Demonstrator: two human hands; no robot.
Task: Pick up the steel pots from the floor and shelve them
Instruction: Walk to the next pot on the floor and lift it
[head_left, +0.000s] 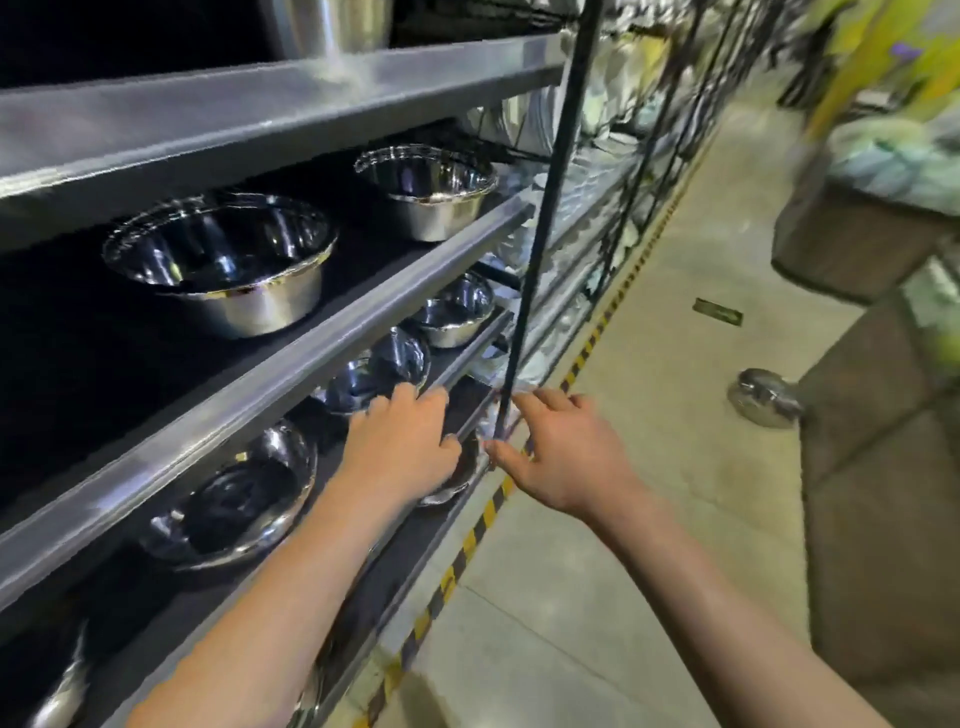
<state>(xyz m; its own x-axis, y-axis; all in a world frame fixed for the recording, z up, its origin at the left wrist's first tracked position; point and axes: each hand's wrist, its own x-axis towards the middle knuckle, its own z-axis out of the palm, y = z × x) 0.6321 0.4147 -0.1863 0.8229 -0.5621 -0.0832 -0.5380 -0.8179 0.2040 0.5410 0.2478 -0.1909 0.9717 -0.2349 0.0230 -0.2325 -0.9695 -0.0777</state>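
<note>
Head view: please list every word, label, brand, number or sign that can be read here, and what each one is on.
No text can be read in this frame.
Floor sticker: dark rectangle, any print too blurred to read.
Yellow wall panel: colours only, no legible letters.
Steel bowls and shelf edges: no visible label or brand.

- A shop or warehouse aisle selling kitchenware.
- Long metal shelving holds rows of shiny steel pots, spaced for display.
- Yellow-and-black hazard tape edges the concrete floor.
- More stocked racks recede down the aisle.
</note>
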